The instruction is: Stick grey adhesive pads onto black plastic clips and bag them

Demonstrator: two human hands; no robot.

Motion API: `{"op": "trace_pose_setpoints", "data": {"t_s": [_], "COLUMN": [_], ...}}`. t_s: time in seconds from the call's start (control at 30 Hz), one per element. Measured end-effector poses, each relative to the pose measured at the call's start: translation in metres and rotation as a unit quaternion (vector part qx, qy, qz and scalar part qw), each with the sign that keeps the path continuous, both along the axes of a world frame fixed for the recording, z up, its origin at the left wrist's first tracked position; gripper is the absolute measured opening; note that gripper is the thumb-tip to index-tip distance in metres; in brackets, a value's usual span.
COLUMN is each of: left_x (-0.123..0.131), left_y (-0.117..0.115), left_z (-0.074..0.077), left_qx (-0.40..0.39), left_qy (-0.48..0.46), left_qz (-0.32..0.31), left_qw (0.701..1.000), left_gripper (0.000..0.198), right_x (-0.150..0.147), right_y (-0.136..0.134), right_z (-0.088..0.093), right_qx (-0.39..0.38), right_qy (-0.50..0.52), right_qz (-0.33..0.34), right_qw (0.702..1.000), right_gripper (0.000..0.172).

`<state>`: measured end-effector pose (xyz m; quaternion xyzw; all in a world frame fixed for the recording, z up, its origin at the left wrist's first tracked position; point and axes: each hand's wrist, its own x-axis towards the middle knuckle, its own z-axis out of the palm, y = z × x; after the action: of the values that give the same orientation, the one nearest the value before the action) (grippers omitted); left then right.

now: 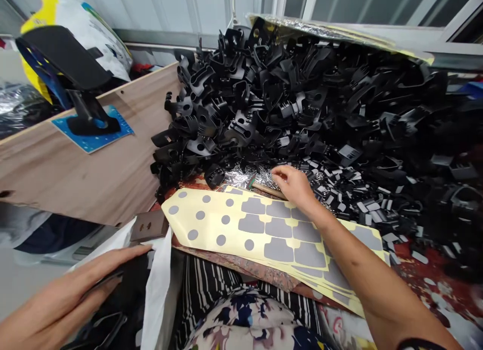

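Observation:
My left hand (94, 279) lies with fingers stretched out over the mouth of a white sack (156, 284), which has black plastic pieces inside. My right hand (296, 186) reaches over pale yellow sheets of grey stickers (213, 224), thumb and fingertips pinched together. Whatever those fingertips hold, if anything, is too small to make out. Just below that hand lies a wooden-handled tool (267, 190), partly covered by the sheets. Shiny small metal pieces (241, 176) are scattered behind the sheets, and small black and grey pieces (335, 181) lie to the right.
A large heap of black plastic clip parts (260, 103) fills the back of the table. On the left, a wooden board (98, 184) carries a black stand (68, 58) on a blue card (88, 140). A brown block (149, 226) sits by the sack.

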<state>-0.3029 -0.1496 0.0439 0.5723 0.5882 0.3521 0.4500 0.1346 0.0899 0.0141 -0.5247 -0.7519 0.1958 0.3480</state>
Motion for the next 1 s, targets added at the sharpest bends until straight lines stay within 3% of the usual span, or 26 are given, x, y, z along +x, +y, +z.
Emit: {"op": "trace_pose_setpoints", "data": {"t_s": [0.07,0.13,0.2,0.27,0.37,0.43,0.5,0.6,0.67,0.73,0.83,0.9,1.0], "left_x": [-0.014,-0.001,0.030,0.069,0.125,0.156,0.185,0.224,0.239,0.243,0.228,0.215,0.204], "left_y": [-0.013,-0.013,0.000,0.021,0.057,0.077,0.093,0.110,0.120,0.131,0.148,0.157,0.162], "left_z": [-0.005,-0.003,0.004,0.012,0.010,0.001,-0.010,-0.021,-0.028,-0.036,-0.047,-0.051,-0.052], "left_qx": [0.015,0.017,-0.012,-0.071,-0.142,-0.179,-0.203,-0.197,-0.179,-0.164,-0.156,-0.168,-0.190], "left_qy": [0.065,0.096,0.095,0.071,-0.074,-0.206,-0.327,-0.458,-0.481,-0.458,-0.408,-0.400,-0.410], "left_qz": [0.048,0.046,0.001,-0.069,-0.161,-0.160,-0.110,-0.026,0.024,0.074,0.119,0.118,0.099], "left_qw": [0.997,0.994,0.995,0.993,0.974,0.949,0.916,0.867,0.858,0.870,0.892,0.893,0.887], "left_gripper": [0.046,0.050,0.048,0.037,0.030,0.037,0.053,0.076,0.076,0.066,0.052,0.049,0.054], "right_x": [-0.019,-0.042,-0.059,-0.065,-0.050,-0.031,-0.016,-0.011,-0.016,-0.021,-0.022,-0.022,-0.024], "right_y": [0.028,0.046,0.057,0.062,0.057,0.039,0.005,-0.062,-0.103,-0.131,-0.149,-0.150,-0.148], "right_z": [0.000,-0.002,-0.005,-0.007,-0.003,0.001,0.003,-0.004,-0.012,-0.022,-0.037,-0.046,-0.055], "right_qx": [0.088,0.136,0.153,0.146,0.135,0.153,0.185,0.184,0.142,0.099,0.039,0.005,-0.016], "right_qy": [-0.036,-0.079,-0.112,-0.124,-0.118,-0.087,-0.042,0.000,0.026,0.064,0.114,0.109,0.079], "right_qz": [-0.003,0.025,0.046,0.044,0.016,-0.005,-0.004,0.064,0.116,0.127,0.044,-0.001,0.010], "right_qw": [0.995,0.987,0.981,0.980,0.984,0.984,0.982,0.981,0.983,0.985,0.992,0.994,0.997], "right_gripper": [0.018,0.027,0.034,0.029,0.019,0.022,0.024,0.029,0.033,0.035,0.033,0.033,0.032]}}
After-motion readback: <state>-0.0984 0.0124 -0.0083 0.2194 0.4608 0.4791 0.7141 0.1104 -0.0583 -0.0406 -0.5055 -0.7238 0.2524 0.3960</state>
